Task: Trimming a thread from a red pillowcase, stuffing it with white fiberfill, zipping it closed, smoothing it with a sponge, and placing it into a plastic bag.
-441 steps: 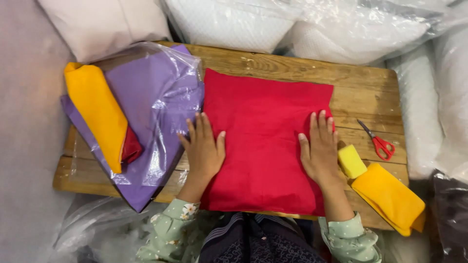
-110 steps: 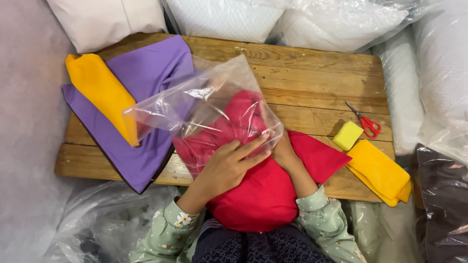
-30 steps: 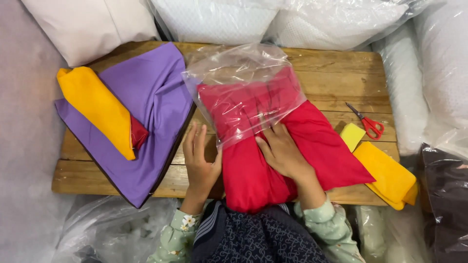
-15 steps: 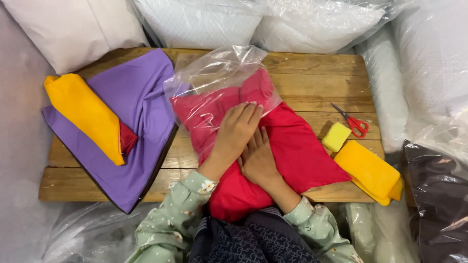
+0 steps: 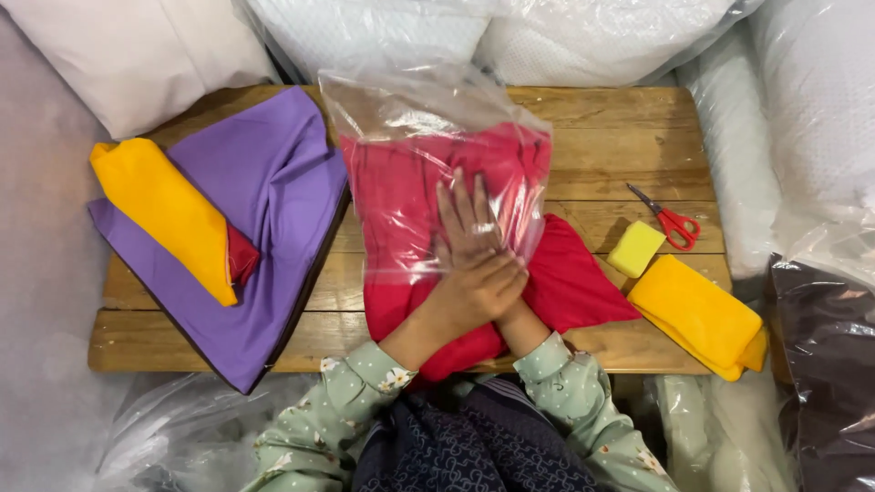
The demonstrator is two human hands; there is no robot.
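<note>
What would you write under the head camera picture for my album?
Two crossed hands, left hand over right hand, press a red cloth into a clear plastic bag on a wooden table.

Hands crossed, pressing down

My left hand (image 5: pixel 476 290) lies over my right hand (image 5: pixel 467 219) at the wrist; the right's fingers are spread flat, pointing away from me, both forearms angled inward in green sleeves.

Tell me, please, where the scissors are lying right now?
In the head view, the red-handled scissors lie on the wooden table at the person's right, just beyond the yellow sponge and the folded yellow cloth.
</note>
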